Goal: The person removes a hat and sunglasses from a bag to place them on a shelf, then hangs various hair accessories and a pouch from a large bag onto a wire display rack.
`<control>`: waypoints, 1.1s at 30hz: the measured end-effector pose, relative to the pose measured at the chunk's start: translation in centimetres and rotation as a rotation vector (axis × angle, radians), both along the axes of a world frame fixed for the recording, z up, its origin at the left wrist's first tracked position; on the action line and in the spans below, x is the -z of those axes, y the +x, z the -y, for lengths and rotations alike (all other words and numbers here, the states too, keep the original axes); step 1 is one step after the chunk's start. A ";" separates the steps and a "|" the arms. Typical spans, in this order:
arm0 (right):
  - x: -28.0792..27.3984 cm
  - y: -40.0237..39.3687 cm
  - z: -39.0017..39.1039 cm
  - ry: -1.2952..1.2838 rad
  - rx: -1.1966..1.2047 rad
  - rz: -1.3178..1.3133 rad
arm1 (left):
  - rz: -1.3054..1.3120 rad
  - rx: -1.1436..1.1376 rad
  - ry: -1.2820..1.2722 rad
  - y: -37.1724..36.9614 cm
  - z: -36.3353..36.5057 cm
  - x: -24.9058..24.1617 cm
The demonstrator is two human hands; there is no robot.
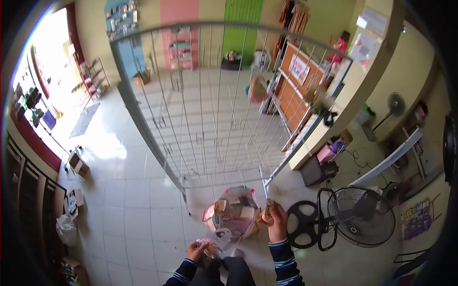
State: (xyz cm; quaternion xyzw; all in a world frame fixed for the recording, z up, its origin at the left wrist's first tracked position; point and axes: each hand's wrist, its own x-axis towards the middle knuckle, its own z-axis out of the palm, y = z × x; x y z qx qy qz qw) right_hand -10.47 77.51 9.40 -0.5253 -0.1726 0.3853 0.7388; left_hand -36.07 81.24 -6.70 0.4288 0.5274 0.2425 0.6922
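My left hand (196,251) is closed on the edge of a clear plastic packet (218,240) with white and dark print, low in front of my legs. My right hand (275,221) is raised with its fingers curled together, close to the lower right corner of a metal grid rack (224,180). Something small may be between those fingers, but I cannot make it out. Between my hands, on the floor, an open clear plastic bag (248,228) with red edges holds several packets and boxes.
A black fan (361,217) lies by my right arm, its round base towards me. Hooks hang on the grid rack. Cardboard boxes (74,202) and a white bag (66,229) line the left side. An orange-brown board (299,71) stands behind the rack, beside a pillar (353,102).
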 end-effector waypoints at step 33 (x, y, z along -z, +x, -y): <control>-15.5 6.1 -21.9 0.238 0.330 0.355 | 0.009 -0.385 0.043 -7.3 0.0 -8.1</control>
